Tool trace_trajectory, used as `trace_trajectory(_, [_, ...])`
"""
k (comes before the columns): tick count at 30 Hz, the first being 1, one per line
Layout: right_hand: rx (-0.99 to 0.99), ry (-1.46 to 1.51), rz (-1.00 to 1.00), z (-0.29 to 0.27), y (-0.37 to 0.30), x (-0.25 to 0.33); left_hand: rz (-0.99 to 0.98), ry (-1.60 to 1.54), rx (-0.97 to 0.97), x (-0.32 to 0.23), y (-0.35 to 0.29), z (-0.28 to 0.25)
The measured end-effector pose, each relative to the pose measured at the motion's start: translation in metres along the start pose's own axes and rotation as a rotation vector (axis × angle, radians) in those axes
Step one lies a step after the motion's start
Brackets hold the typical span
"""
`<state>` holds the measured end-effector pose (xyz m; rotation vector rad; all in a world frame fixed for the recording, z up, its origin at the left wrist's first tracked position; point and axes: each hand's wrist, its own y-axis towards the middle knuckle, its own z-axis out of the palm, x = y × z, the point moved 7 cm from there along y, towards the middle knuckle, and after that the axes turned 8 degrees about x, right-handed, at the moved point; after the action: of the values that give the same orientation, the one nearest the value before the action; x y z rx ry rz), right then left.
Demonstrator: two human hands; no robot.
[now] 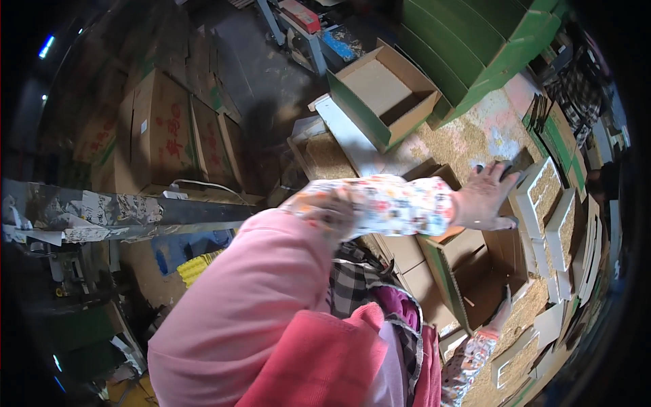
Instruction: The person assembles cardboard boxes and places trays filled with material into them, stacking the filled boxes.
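Observation:
My left hand reaches across to the right with its fingers spread. It holds nothing that I can see, and its fingertips are near white-edged cardboard pieces. The left arm has a pink sleeve and a flowered cuff. Lower down, my right hand shows edge-on at the near right rim of an open brown box with green outer sides. The right fingers look straight, partly hidden, and seem to touch that rim. Another open carton is partly covered by my left forearm.
A shallow open box stands beyond my left arm, beside a large green cardboard stack. Flat cardboard pieces lean along the right. At left are stacked brown cartons and a worn metal beam. A yellow ridged object lies below.

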<state>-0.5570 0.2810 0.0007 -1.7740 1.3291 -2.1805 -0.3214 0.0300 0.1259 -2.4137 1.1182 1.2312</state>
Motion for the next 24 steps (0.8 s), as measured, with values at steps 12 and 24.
trace_trajectory(12, [-1.373, -0.084, -0.276, -0.25, -0.091, -0.101, -0.059, 0.385, 0.254, 0.037, 0.058, 0.066])
trace_trajectory(24, [-1.36, 0.818, -0.78, -0.468, -0.03, -0.133, -0.053, 0.291, 0.193, 0.007, 0.041, 0.083])
